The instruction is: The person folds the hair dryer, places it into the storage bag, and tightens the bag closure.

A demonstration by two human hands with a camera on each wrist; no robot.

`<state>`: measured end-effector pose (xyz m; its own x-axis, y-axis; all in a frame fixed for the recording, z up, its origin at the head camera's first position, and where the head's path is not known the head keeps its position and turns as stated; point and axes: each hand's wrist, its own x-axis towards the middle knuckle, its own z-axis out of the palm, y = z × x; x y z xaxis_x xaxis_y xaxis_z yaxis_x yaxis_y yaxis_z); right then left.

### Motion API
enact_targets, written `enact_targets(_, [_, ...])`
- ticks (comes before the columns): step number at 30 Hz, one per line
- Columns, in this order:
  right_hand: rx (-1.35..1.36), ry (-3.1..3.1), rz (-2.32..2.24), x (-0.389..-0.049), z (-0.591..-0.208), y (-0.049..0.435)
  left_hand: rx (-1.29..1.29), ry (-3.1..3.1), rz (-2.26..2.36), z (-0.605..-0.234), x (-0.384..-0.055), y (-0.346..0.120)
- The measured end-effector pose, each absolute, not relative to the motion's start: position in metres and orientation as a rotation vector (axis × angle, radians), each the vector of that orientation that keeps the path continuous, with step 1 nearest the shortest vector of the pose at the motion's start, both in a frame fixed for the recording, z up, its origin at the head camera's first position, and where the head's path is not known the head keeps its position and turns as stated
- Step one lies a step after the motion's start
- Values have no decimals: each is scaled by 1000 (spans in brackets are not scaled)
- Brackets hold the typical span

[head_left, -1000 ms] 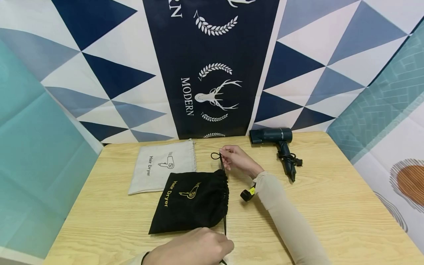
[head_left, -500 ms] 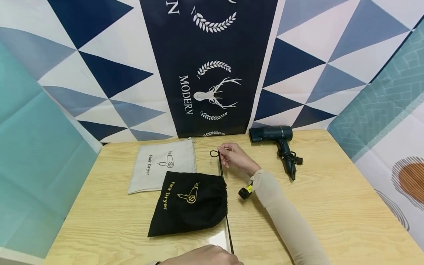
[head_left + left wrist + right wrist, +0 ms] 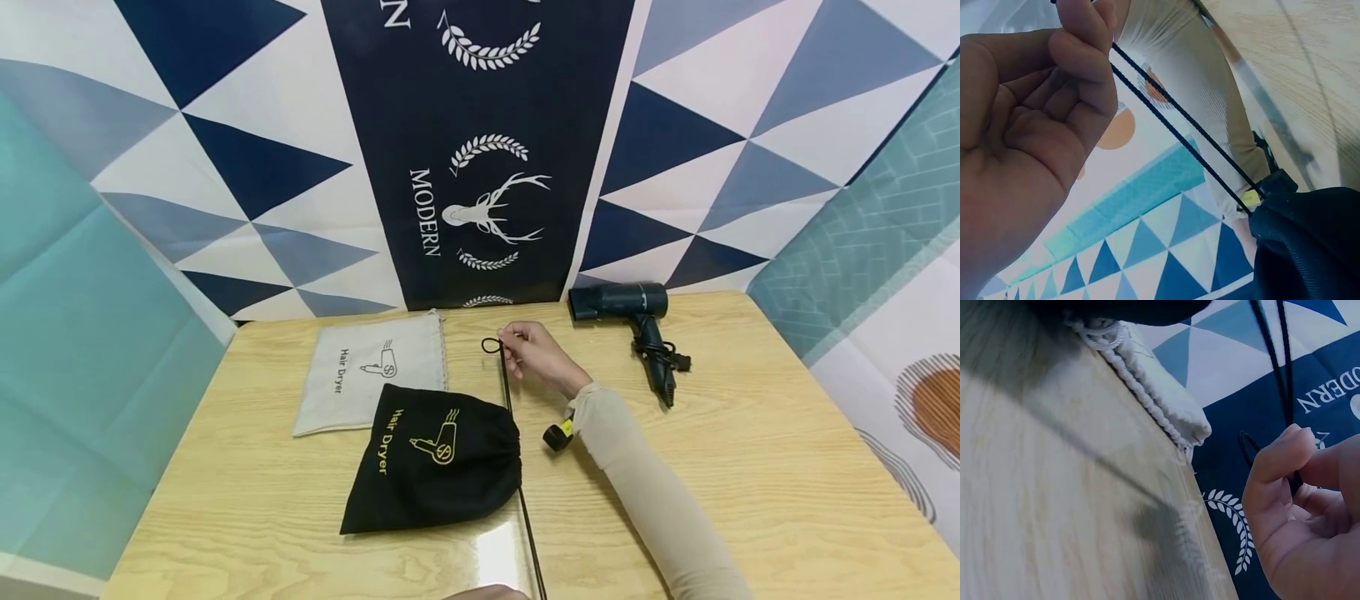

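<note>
A black drawstring bag (image 3: 435, 458) printed "Hair Dryer" in yellow lies on the wooden table, its gathered mouth facing right. Black cords run out of both ends of that mouth. At the far side my right hand (image 3: 540, 354) pinches one cord between thumb and fingers, and a small loop sticks out past the fingertips. Toward me, the other cord (image 3: 531, 537) stretches taut to the bottom edge of the head view, where just a sliver of my left hand (image 3: 491, 593) shows. The left wrist view has that left hand (image 3: 1041, 112) pinching the doubled cord with curled fingers.
Partly under the black bag lies a light grey "Hair Dryer" pouch (image 3: 375, 367). A dark hair dryer (image 3: 622, 302) with its cable wrapped rests at the back right. Beside my right sleeve sits a small black-and-yellow object (image 3: 557, 437), partly covered. A patterned wall closes off the back.
My left hand has drawn back toward me, almost out of the head view, and more cord shows on the near side. The bag's mouth is bunched tighter. My right hand stays nearly in place.
</note>
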<state>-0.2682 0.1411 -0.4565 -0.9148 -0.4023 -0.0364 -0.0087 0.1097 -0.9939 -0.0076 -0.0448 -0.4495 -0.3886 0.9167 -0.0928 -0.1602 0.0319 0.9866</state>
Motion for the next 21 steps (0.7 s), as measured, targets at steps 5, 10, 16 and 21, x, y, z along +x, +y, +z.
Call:
enact_targets(5, [-488, 2201, -1783, -265, -451, 138, 887, 1569, 1401, -456, -6, -44])
enact_targets(10, [-603, 2293, -1668, -259, -436, 137, 1655, 2127, 702, -400, -25, -38])
enact_targets(16, [-707, 2393, -1566, -247, -408, 135, 1822, 2445, 469, -356, -38, -54])
enact_targets(21, [-830, 2402, -1517, -227, -385, 127, 1671, 2683, 526, -341, -50, -73])
